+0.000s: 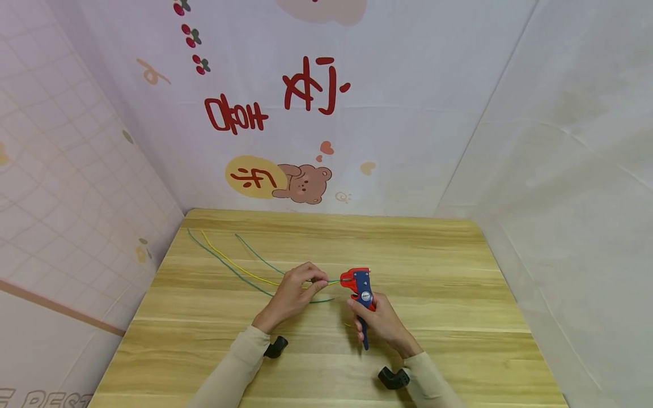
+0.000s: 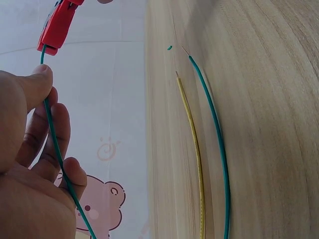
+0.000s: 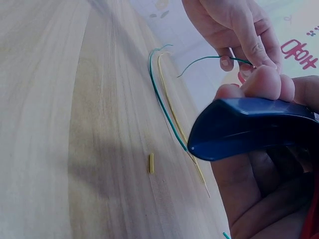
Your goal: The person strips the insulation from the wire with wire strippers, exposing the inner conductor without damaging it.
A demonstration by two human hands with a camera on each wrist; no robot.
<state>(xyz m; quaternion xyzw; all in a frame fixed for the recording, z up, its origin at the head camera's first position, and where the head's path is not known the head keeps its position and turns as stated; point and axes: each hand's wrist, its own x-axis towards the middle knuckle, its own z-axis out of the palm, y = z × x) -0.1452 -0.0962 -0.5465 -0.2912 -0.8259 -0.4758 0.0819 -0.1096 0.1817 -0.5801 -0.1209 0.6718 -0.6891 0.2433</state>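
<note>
In my left hand [image 1: 298, 289] a thin green wire [image 2: 54, 134] is pinched between thumb and fingers. Its tail runs down along the palm, and its front end reaches the red nose of the wire stripper [image 1: 362, 281]. The wire's tip is hidden inside that nose. My right hand [image 1: 384, 322] grips the stripper's dark blue handle [image 3: 249, 127] from the right, with the tool held over the table. Below the left hand, a yellow wire [image 2: 191, 119] and a second green wire [image 2: 216, 124] lie on the wood, each showing a bare metal end.
A short yellow piece of insulation [image 3: 151, 163] lies on the wooden table [image 1: 459, 294], as does a small green bit [image 2: 170, 48]. Printed white walls [image 1: 408, 130] stand behind and beside the table. A black wrist camera [image 1: 276, 347] sits at the left cuff, another camera [image 1: 393, 378] at the right.
</note>
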